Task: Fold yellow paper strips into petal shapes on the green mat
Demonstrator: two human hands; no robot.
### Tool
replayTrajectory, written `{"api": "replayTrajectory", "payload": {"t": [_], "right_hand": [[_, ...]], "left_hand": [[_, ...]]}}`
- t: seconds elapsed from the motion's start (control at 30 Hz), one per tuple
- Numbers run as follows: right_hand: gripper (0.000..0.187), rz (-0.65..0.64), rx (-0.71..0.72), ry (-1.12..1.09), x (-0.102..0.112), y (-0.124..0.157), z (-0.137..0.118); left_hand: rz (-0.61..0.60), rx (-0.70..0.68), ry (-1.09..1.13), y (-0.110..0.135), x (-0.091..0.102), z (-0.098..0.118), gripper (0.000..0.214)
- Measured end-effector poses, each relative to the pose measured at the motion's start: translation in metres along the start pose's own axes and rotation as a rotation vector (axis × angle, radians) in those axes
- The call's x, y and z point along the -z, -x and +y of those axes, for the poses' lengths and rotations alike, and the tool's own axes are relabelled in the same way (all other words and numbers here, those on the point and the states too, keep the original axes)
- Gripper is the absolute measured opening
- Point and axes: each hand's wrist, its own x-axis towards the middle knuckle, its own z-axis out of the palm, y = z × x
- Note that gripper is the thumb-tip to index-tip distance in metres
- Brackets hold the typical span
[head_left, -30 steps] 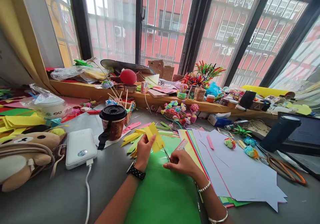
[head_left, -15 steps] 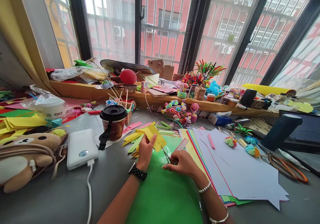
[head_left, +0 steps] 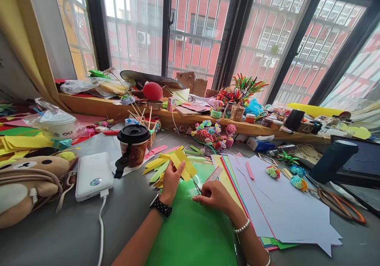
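Note:
My left hand (head_left: 170, 181) pinches a folded yellow paper piece (head_left: 183, 162) and holds it up over a green sheet (head_left: 192, 226). My right hand (head_left: 214, 196) is closed on small scissors (head_left: 196, 185), whose blades point up into the lower right edge of the yellow paper. A black watch sits on my left wrist; bead bracelets ring my right wrist. Cut yellow and green paper strips (head_left: 156, 167) lie just beyond my left hand.
A lidded coffee cup (head_left: 133, 144) and white power bank (head_left: 93, 175) stand at left, with a bear pouch (head_left: 28, 179) further left. Stacked coloured and white sheets (head_left: 282, 202) lie at right, near a dark bottle (head_left: 332, 159). The window ledge is crowded with craft items.
The view has shifted slightly. Both hands stay in nearly the same place, with the scissors still at the yellow paper's edge.

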Motion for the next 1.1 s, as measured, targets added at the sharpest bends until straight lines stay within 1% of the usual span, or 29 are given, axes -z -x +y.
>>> {"api": "replayTrajectory", "payload": {"t": [0.2,0.53,0.8,0.97,1.1], "right_hand": [[0.043,-0.013,-0.006,-0.045,-0.001,0.0,-0.001],[0.044,-0.017,0.017,-0.06,0.0,0.0,0.001],[0.044,-0.025,0.017,-0.083,-0.003,0.0,-0.001],[0.044,-0.027,0.0,-0.086,-0.006,-0.001,0.0],[0.044,-0.014,0.006,-0.084,-0.007,-0.001,0.0]], "left_hand": [[0.02,0.0,-0.015,-0.001,0.0,-0.002,0.04],[0.049,0.079,-0.172,0.006,-0.004,0.011,0.041],[0.053,0.037,-0.187,0.005,-0.003,0.007,0.039],[0.077,0.044,-0.175,0.006,-0.004,0.01,0.04],[0.078,0.037,-0.184,0.005,-0.003,0.007,0.04]]}}
